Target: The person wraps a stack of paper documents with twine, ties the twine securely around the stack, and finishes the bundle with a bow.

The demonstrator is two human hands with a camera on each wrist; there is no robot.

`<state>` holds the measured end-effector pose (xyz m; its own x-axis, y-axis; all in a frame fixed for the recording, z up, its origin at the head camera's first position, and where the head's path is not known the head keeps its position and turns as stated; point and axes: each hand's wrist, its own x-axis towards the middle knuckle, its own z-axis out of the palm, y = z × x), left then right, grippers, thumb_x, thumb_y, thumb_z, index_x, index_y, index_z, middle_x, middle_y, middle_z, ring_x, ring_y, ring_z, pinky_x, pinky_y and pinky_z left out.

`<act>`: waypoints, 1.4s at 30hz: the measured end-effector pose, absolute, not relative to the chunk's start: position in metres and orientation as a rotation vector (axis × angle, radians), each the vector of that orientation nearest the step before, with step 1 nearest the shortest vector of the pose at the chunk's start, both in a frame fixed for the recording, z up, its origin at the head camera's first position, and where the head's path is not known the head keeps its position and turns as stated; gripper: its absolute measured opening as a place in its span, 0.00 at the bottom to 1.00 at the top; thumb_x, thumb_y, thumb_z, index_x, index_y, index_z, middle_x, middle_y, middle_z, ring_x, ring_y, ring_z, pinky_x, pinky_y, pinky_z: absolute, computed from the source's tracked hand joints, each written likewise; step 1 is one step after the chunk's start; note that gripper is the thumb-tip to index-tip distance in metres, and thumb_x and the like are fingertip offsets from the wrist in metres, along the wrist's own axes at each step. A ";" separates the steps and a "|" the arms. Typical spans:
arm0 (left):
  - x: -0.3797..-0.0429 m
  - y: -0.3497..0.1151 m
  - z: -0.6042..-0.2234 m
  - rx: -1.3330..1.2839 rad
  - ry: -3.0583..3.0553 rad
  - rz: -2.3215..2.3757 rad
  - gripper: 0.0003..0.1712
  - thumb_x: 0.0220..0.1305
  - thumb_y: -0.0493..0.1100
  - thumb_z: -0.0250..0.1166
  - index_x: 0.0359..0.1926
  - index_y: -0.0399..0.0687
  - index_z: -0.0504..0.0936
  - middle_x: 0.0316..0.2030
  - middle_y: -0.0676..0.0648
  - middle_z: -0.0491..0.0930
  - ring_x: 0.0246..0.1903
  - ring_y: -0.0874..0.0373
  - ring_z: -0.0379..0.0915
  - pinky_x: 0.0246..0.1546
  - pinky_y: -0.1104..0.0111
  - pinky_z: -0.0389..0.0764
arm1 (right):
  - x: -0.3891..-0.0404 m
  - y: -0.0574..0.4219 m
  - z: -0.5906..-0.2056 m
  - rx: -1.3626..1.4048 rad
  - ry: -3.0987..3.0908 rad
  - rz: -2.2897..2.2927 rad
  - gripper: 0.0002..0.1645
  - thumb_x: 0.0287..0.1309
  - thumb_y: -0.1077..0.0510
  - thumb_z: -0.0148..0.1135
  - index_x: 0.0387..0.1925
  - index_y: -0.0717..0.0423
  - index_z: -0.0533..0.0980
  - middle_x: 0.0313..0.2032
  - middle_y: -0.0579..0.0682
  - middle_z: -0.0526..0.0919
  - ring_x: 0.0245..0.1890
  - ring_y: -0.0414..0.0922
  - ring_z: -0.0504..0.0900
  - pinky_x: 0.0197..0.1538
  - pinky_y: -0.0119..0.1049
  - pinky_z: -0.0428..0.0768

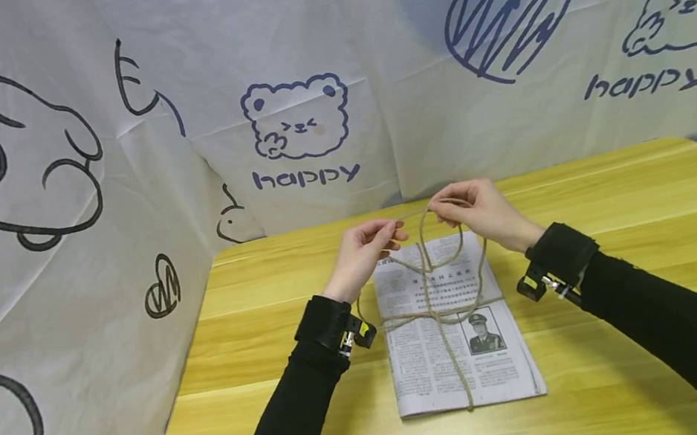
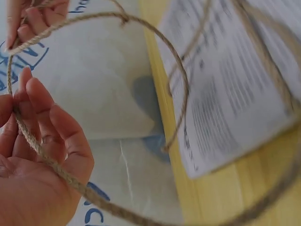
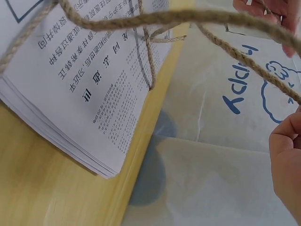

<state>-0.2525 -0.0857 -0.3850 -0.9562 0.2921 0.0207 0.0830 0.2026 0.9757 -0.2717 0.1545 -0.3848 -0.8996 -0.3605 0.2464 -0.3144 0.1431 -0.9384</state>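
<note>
A stack of folded newspapers (image 1: 412,373) lies on the table with brown twine (image 1: 426,292) crossed around it lengthwise and widthwise. Above its far end, my left hand (image 1: 367,248) pinches the twine between thumb and forefinger, the other fingers loosely bent. To its right my right hand (image 1: 479,213) pinches another part of the twine at the fingertips. Loose loops hang from both hands over the printed top sheet. The left wrist view shows a wide loop of twine (image 2: 183,80) curving away from the left hand (image 2: 51,146).
The yellow wooden table (image 1: 269,410) extends around the stack on all sides. A white cloth (image 1: 299,22) with blue and black drawings hangs behind the table and along its left side. Black straps with small cameras sit on both wrists.
</note>
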 end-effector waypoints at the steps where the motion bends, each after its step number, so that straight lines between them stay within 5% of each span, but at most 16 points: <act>1: -0.252 -0.087 -0.385 0.379 2.332 1.824 0.20 0.78 0.44 0.54 0.59 0.34 0.80 0.49 0.35 0.85 0.44 0.51 0.82 0.52 0.61 0.82 | -0.271 0.155 -0.385 -0.688 2.350 -1.902 0.16 0.72 0.61 0.57 0.49 0.73 0.78 0.28 0.37 0.81 0.29 0.39 0.76 0.36 0.30 0.76; 5: -0.250 -0.093 -0.384 0.415 2.391 1.774 0.20 0.79 0.44 0.53 0.59 0.35 0.79 0.50 0.32 0.83 0.48 0.43 0.82 0.57 0.51 0.79 | -0.269 0.156 -0.383 -0.683 2.356 -1.879 0.17 0.72 0.61 0.57 0.49 0.74 0.78 0.28 0.37 0.80 0.29 0.37 0.75 0.37 0.30 0.75; 9: -0.247 -0.102 -0.381 0.428 2.413 1.726 0.20 0.79 0.44 0.52 0.60 0.37 0.79 0.49 0.33 0.83 0.51 0.38 0.79 0.55 0.61 0.81 | -0.268 0.158 -0.384 -0.705 2.374 -1.878 0.15 0.73 0.61 0.57 0.49 0.72 0.79 0.29 0.38 0.80 0.28 0.37 0.76 0.37 0.30 0.75; 18: -0.242 -0.116 -0.376 0.431 2.313 1.776 0.19 0.80 0.41 0.50 0.62 0.35 0.77 0.40 0.39 0.85 0.38 0.64 0.81 0.46 0.73 0.79 | -0.269 0.161 -0.388 -0.711 2.407 -1.885 0.14 0.72 0.61 0.58 0.47 0.70 0.80 0.29 0.38 0.82 0.29 0.43 0.78 0.37 0.31 0.77; 26: -0.236 -0.114 -0.375 0.526 2.292 1.687 0.19 0.79 0.42 0.52 0.58 0.36 0.81 0.35 0.50 0.85 0.39 0.56 0.81 0.43 0.72 0.79 | -0.267 0.162 -0.383 -0.630 2.343 -1.902 0.17 0.73 0.60 0.56 0.49 0.74 0.79 0.28 0.35 0.84 0.29 0.36 0.78 0.37 0.29 0.79; 32: -0.237 -0.104 -0.376 0.594 2.260 1.588 0.16 0.76 0.40 0.56 0.56 0.35 0.82 0.50 0.36 0.85 0.41 0.64 0.80 0.43 0.71 0.77 | -0.264 0.160 -0.377 -0.578 2.234 -1.956 0.20 0.73 0.63 0.54 0.53 0.80 0.75 0.30 0.33 0.86 0.31 0.32 0.81 0.40 0.27 0.81; 42: -0.243 -0.077 -0.389 0.621 2.284 1.488 0.24 0.74 0.44 0.60 0.67 0.41 0.73 0.65 0.38 0.75 0.63 0.44 0.75 0.61 0.58 0.77 | -0.263 0.157 -0.376 -0.603 2.302 -1.902 0.18 0.73 0.63 0.54 0.54 0.77 0.77 0.31 0.31 0.85 0.33 0.32 0.82 0.41 0.25 0.81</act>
